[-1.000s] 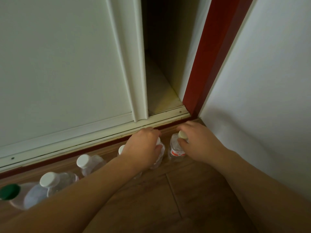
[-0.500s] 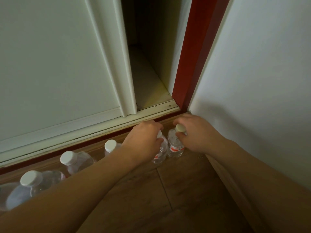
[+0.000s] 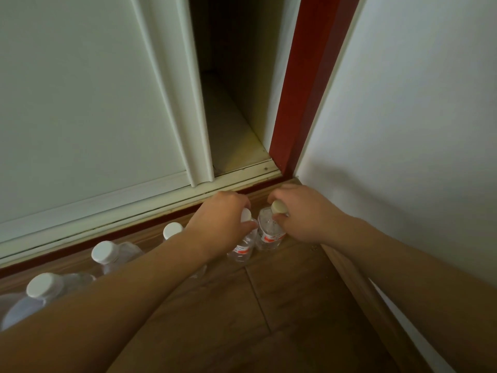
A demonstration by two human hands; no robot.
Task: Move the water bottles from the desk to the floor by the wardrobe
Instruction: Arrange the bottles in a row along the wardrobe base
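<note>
- Left hand [image 3: 223,219] grips a clear bottle [image 3: 242,247] — white cap, red label.
- Right hand [image 3: 301,214] grips its twin [image 3: 269,234] on the floor [image 3: 282,305] by the wardrobe [image 3: 80,103].

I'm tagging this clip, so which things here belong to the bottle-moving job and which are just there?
Job: left hand on one small bottle; right hand on another; white-capped bottles in a row; floor.
Just there: sliding door, red frame, wall.

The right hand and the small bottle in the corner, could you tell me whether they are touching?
Touching. In the head view, the right hand has its fingers wrapped around the neck of the small bottle, just beneath its cap.
</note>
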